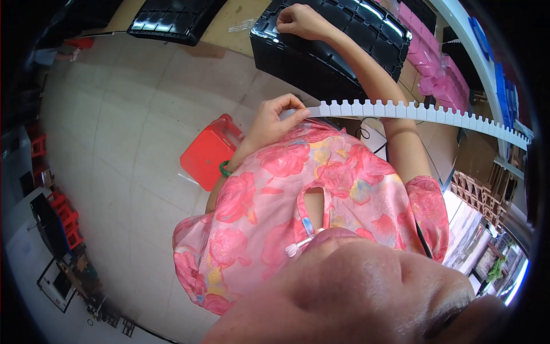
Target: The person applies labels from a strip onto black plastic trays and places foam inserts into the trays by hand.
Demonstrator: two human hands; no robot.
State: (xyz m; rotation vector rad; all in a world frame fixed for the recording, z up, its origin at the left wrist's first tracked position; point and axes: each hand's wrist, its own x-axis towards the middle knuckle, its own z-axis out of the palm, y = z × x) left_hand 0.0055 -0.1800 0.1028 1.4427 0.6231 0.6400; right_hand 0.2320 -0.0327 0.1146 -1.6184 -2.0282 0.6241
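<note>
Floral top: pink short-sleeved blouse (269,172) worn by the person, nearest the view
Left hand: at the front of the blouse (270,121), thumb and fingers pinched on the end of the toothed strip; a green bangle (226,168) circles the wrist
Toothed strip: long white notched strip (366,110), running from the left hand toward the right side of the view, teeth facing away from the body, crossing in front of the right forearm
Right hand: over the near-left part of the black tray stack (338,63), its grip narrow with fingers curled in (305,22); whether anything is inside the curl, I cannot tell
Red stool: plastic, on the floor just left of the left hand (203,153)
Bench: tan top (235,37) beyond the stool, bearing another black tray (175,20) and a piece of clear plastic (242,26)
Pink trays: to the right of the black stack (444,77)
Floor: pale tiles (137,126), with red stools (66,218) far off at the left
</note>
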